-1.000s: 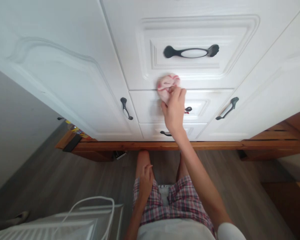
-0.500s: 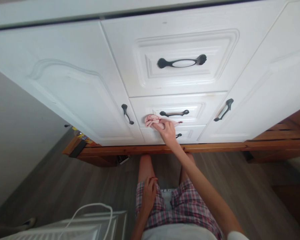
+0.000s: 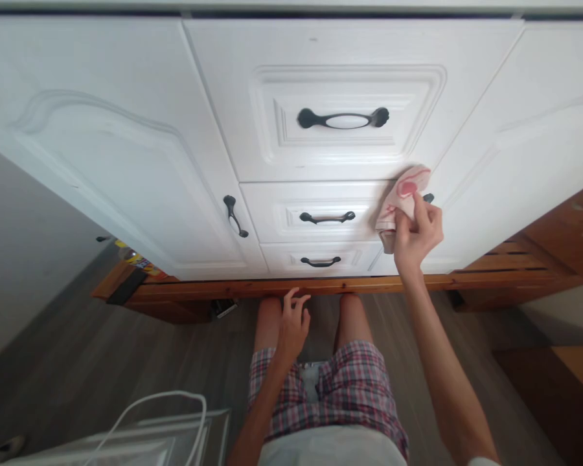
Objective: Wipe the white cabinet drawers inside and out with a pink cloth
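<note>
My right hand [image 3: 420, 233] grips a pink and white cloth [image 3: 403, 197] against the white cabinet front, at the right end of the middle drawer [image 3: 267, 210]. The cloth partly overlaps the edge of the upper drawer [image 3: 233, 116] and hides the seam there. Just behind my fingers, the right door's dark handle [image 3: 428, 198] is mostly covered. My left hand [image 3: 294, 327] is held above my left knee, fingers apart and bent, with nothing in it. Dark handles show on the upper drawer, the middle drawer and the bottom drawer [image 3: 320, 261].
A wooden ledge [image 3: 282, 287] runs beneath the cabinet, above my knees. At its left end stands a bottle with a yellow cap [image 3: 138, 259]. Behind me at lower left is a white panel [image 3: 165, 440] with a white cable [image 3: 201, 414]. A wooden piece [image 3: 568, 226] stands at right.
My right hand has carried the cloth right and slightly up, from the middle drawer's left part to its right end. My left hand has risen from my thigh toward the ledge, fingers spreading.
</note>
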`<state>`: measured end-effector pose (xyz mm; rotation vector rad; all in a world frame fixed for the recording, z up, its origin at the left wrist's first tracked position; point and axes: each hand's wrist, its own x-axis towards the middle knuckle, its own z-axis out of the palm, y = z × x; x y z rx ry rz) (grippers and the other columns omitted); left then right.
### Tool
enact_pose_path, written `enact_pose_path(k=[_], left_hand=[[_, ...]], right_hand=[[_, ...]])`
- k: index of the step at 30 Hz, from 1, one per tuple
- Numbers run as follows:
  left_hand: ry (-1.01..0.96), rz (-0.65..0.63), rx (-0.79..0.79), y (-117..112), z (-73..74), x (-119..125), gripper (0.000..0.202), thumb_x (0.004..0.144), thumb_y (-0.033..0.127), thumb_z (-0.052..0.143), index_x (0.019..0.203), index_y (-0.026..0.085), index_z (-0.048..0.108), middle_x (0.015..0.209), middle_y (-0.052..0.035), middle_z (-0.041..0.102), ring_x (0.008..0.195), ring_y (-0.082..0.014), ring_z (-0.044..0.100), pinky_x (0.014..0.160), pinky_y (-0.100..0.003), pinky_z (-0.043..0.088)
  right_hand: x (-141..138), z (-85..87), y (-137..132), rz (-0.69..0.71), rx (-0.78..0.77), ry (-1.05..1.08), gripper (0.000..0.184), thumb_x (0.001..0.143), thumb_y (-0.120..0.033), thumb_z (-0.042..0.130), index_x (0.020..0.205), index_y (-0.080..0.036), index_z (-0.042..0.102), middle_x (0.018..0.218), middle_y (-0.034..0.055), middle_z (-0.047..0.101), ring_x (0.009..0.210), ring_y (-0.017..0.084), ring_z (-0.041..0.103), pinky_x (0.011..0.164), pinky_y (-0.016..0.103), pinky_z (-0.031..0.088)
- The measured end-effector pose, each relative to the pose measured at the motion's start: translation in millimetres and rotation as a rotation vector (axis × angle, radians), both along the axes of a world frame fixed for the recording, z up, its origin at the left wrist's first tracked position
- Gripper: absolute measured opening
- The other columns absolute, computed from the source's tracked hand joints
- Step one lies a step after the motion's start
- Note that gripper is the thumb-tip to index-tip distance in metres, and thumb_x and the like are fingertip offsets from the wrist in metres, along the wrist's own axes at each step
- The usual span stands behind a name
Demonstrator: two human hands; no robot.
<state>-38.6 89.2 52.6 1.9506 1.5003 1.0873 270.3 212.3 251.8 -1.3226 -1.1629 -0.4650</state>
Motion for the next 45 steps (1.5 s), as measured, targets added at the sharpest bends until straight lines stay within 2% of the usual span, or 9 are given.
enact_pose_path(k=[4,7,12,17,21,26,33,39,45], left_hand=[[0.072,-0.091,0.133,40.7,31.7,31.1,0.053,0.108,0.014,0.050,0.160,0.022,0.049,0.171,-0.0184,0.042,0.153,-0.0298,0.056,0.124,-0.050,0.055],[0.133,-0.117,0.149,60.6,36.2,42.2,0.065,0.104,0.010,0.051,0.167,0.019,0.038,0.173,-0.0207,0.042,0.163,-0.0330,0.045,0.127,-0.053,0.052],[0.217,-0.152,0.103,77.6,36.3,38.2,0.068,0.103,0.010,0.053,0.168,0.023,0.038,0.172,-0.0190,0.048,0.140,-0.0307,0.069,0.111,-0.047,0.064],[0.273,-0.103,0.037,93.4,47.9,42.3,0.046,0.107,0.012,0.053,0.152,0.022,0.056,0.156,-0.0157,0.061,0.120,-0.0280,0.078,0.101,-0.041,0.066],[0.320,-0.070,-0.008,98.8,54.2,49.9,0.044,0.107,0.010,0.056,0.150,0.020,0.057,0.151,-0.0168,0.060,0.102,-0.0260,0.081,0.090,-0.038,0.066],[0.354,-0.081,-0.023,95.2,61.7,45.8,0.030,0.112,0.012,0.051,0.139,0.020,0.063,0.142,-0.0149,0.065,0.099,-0.0246,0.079,0.090,-0.036,0.064],[0.342,-0.150,-0.028,37.7,58.9,25.9,0.022,0.114,0.017,0.055,0.127,0.027,0.070,0.130,-0.0057,0.073,0.107,-0.0237,0.078,0.090,-0.032,0.063],[0.353,-0.159,-0.068,-14.3,46.3,15.5,0.026,0.113,0.018,0.060,0.129,0.031,0.076,0.123,-0.0021,0.075,0.100,-0.0197,0.080,0.081,-0.026,0.065],[0.341,-0.152,-0.095,-47.5,36.7,14.6,0.044,0.110,0.005,0.057,0.140,0.034,0.072,0.124,-0.0017,0.072,0.095,-0.0167,0.079,0.080,-0.024,0.064]], right_hand=[[-29.0,3.4,-47.8,0.002,0.195,0.204,0.055,0.101,-0.042,0.066,0.150,-0.018,0.060,0.136,0.0189,0.063,0.129,0.031,0.065,0.113,0.051,0.053],[-40.6,-40.9,-93.4,0.046,0.161,0.460,0.058,0.093,-0.044,0.077,0.141,-0.021,0.056,0.135,0.0147,0.064,0.123,0.029,0.068,0.110,0.051,0.056],[-36.9,-138.7,-162.1,0.060,-0.222,0.704,0.059,0.079,-0.052,0.088,0.124,-0.021,0.067,0.122,0.0097,0.072,0.110,0.029,0.071,0.097,0.047,0.060],[-38.4,-177.9,-213.2,-0.084,-0.233,0.734,0.051,0.080,-0.053,0.086,0.121,-0.025,0.074,0.121,0.0064,0.074,0.114,0.032,0.072,0.103,0.051,0.059],[-43.2,-161.6,-226.2,-0.104,-0.230,0.717,0.051,0.081,-0.053,0.087,0.122,-0.025,0.076,0.124,0.0071,0.075,0.119,0.034,0.071,0.109,0.054,0.057],[-42.8,-111.9,-215.9,-0.067,-0.141,0.713,0.053,0.079,-0.051,0.089,0.123,-0.024,0.076,0.123,0.0066,0.075,0.114,0.031,0.072,0.107,0.051,0.058],[-42.2,-69.7,-208.4,-0.071,-0.142,0.564,0.048,0.085,-0.050,0.087,0.126,-0.025,0.079,0.121,0.0076,0.077,0.110,0.031,0.073,0.103,0.049,0.059],[-29.1,-13.2,-170.9,0.465,-0.544,-0.092,0.038,0.104,-0.040,0.070,0.140,-0.034,0.078,0.127,0.0085,0.075,0.113,0.028,0.073,0.094,0.041,0.061],[-82.7,14.6,-83.8,0.732,-0.971,-0.699,0.054,0.107,-0.015,0.056,0.157,-0.033,0.065,0.127,0.0122,0.069,0.115,0.028,0.067,0.095,0.039,0.058]])
